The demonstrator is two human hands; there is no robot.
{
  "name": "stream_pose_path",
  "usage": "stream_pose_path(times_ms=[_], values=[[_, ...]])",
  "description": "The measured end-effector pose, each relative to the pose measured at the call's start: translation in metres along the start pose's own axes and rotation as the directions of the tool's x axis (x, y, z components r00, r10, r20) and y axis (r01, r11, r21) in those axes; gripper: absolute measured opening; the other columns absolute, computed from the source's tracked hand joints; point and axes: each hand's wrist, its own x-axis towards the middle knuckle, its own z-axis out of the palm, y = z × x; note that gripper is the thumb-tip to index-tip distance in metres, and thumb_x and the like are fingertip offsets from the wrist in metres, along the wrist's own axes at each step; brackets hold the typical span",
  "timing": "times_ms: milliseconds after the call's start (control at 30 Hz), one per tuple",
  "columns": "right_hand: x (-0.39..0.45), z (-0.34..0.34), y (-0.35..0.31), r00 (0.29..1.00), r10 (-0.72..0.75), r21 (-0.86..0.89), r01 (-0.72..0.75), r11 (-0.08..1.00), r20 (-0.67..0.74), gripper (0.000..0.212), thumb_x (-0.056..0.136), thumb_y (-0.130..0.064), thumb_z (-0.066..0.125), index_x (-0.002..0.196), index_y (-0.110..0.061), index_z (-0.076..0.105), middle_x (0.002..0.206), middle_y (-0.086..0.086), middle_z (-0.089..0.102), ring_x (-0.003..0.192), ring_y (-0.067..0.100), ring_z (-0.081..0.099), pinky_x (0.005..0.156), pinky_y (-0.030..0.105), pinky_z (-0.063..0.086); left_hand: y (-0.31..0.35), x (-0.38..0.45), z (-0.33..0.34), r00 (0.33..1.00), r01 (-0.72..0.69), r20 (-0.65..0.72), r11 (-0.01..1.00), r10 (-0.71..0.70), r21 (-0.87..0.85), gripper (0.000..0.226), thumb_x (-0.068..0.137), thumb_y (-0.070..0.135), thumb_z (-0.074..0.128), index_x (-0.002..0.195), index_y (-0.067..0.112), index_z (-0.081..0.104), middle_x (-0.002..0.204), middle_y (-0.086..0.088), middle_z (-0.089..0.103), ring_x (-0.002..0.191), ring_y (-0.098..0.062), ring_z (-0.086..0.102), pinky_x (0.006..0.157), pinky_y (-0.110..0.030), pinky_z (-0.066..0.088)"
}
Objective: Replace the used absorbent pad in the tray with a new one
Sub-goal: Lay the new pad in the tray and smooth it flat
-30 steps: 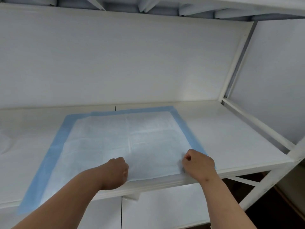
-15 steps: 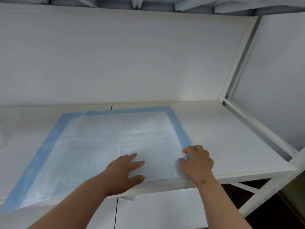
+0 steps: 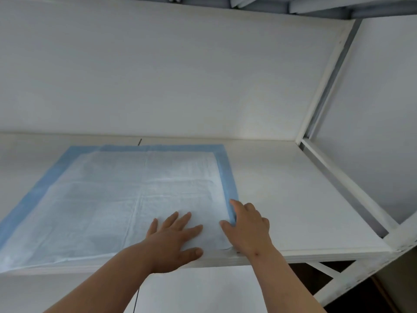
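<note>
Both our fists have opened: left hand (image 3: 173,240) and right hand (image 3: 247,227) press flat on the blue-bordered white pad (image 3: 126,193), near the shelf (image 3: 293,199) front edge.

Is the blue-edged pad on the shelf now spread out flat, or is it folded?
Spread out flat. The pad lies open on the shelf, its blue border showing on three sides; only crease lines remain. The left hand presses it flat.

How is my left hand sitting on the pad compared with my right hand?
The left hand lies flat on the white middle of the pad, fingers spread; the right hand sits at the pad's right side, over its blue border. The left hand's fingers are straight, while the right hand's are slightly bent, with the forefinger reaching along the border. Both rest on the pad near the front edge of the shelf, and neither grips it.
</note>
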Motion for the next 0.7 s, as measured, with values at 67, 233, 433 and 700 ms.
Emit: stream_pose_path(times_ms=[67,233,433,700], values=[[0.001,0.002,0.001,0.998,-0.028,-0.023,0.027,0.999,-0.054,0.040,0.087,-0.045,0.046,0.124,-0.031,0.052,0.102,-0.006,0.047,0.094,0.016,0.055,0.087,0.034,0.032,0.001,-0.001,-0.002,0.999,-0.003,0.032,1.000,0.003,0.012,0.105,0.045,0.089,-0.004,0.145,0.056,0.002,0.158,0.015,-0.019,0.145,-0.013,-0.022,0.116,-0.052,-0.012],[0.001,0.003,-0.002,0.987,-0.063,-0.094,0.050,0.994,-0.146,0.025,0.089,-0.039,0.045,0.097,-0.027,0.066,0.092,-0.008,0.053,0.088,0.014,0.056,0.082,0.031,0.026,-0.001,0.001,-0.002,1.000,0.000,0.009,1.000,0.000,-0.019,0.102,0.045,0.091,0.000,0.142,0.060,0.009,0.159,0.017,-0.015,0.146,-0.011,-0.020,0.116,-0.053,-0.012],[0.005,-0.002,-0.007,0.984,-0.087,-0.175,0.059,0.983,-0.155,0.023,0.095,-0.029,0.040,0.075,-0.023,0.048,0.071,-0.007,0.042,0.070,0.018,0.048,0.078,0.032,0.027,0.001,0.003,-0.003,0.999,0.039,-0.015,0.993,-0.041,-0.115,0.077,0.072,0.086,0.031,0.142,0.055,0.024,0.159,0.020,-0.001,0.147,-0.009,-0.012,0.117,-0.054,-0.009],[0.002,0.004,-0.014,0.996,0.027,-0.018,-0.029,0.999,-0.090,0.017,0.090,-0.036,0.043,0.104,-0.028,0.049,0.097,-0.008,0.055,0.081,0.016,0.057,0.081,0.033,0.033,0.001,0.004,-0.001,0.997,0.050,-0.050,0.987,-0.058,-0.151,0.076,0.081,0.074,0.043,0.148,0.042,0.023,0.159,0.018,0.003,0.147,-0.010,-0.009,0.117,-0.054,-0.008]])
